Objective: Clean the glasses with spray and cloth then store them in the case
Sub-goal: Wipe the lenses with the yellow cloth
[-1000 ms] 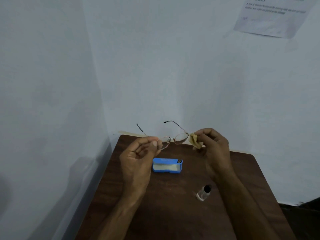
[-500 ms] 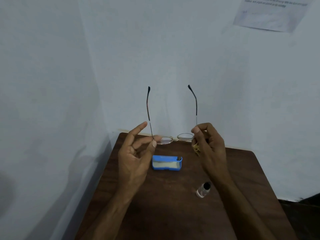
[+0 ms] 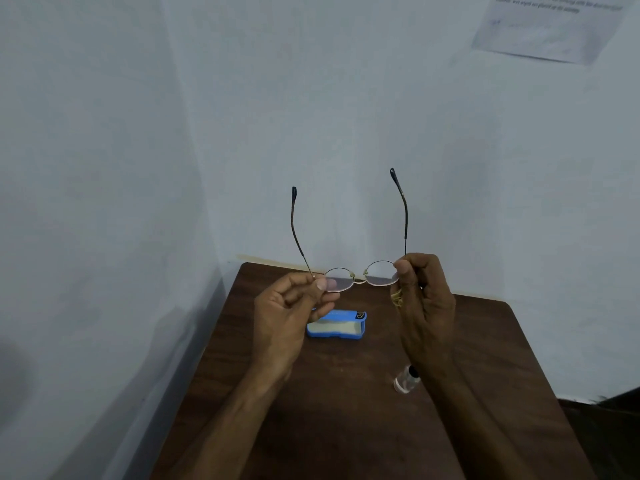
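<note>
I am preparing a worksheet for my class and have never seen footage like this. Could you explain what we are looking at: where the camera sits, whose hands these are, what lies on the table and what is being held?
There is no machine here. A person wears one wide-angle camera on the head, so the view looks forward and down at their own two bare hands.

The left hand and the right hand hold a pair of thin metal-framed glasses with round lenses above the table, one at each outer end of the frame. The temple arms are unfolded and point up towards the wall. The right hand also grips a small yellowish cloth, mostly hidden in its fingers.

On the dark brown wooden table lie an open blue glasses case with a pale lining and a small clear spray bottle with a black cap. A printed paper sheet hangs on the wall; its text is unreadable.
</note>
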`<state>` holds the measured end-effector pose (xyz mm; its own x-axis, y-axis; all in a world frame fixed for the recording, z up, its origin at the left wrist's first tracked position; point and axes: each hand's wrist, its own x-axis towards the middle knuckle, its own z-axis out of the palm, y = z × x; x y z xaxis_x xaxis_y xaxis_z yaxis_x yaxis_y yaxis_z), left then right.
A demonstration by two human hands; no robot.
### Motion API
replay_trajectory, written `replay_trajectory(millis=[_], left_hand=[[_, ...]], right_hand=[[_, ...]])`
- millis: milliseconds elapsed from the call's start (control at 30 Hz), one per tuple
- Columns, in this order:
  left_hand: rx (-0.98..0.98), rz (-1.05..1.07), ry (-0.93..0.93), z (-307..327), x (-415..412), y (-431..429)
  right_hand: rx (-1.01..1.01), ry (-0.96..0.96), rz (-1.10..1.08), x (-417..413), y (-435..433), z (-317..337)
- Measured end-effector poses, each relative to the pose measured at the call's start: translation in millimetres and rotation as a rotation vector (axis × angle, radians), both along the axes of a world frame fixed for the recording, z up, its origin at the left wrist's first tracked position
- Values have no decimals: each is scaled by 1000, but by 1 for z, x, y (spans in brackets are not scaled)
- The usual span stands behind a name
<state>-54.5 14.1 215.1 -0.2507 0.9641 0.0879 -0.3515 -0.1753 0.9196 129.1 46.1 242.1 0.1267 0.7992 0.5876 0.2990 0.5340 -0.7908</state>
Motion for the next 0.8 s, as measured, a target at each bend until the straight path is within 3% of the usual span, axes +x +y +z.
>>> replay_trajectory(millis=[133,233,367,467,600,700,800], left_hand=[[4,82,70,-8,4,1],[-31,128,116,-18,3,2],[-55,165,150,-28,0,1],[-62,167,117,-33,1,-1],[-95,184,136,-40,3,-2],[-94,181,122,-45,2,-4],[-91,170,89,-50,6,-9]], right_hand=[[-184,74,-32,4,-5,-11],[-475,216,-69,9,-12,-22],[-922,405,115,12,-32,-34],[-969,488,252,10,-42,-37],[-857,215,240,26,-47,-59],[-834,-42,125,38,-53,-110],[-847,-178,-12,45,-60,-169]])
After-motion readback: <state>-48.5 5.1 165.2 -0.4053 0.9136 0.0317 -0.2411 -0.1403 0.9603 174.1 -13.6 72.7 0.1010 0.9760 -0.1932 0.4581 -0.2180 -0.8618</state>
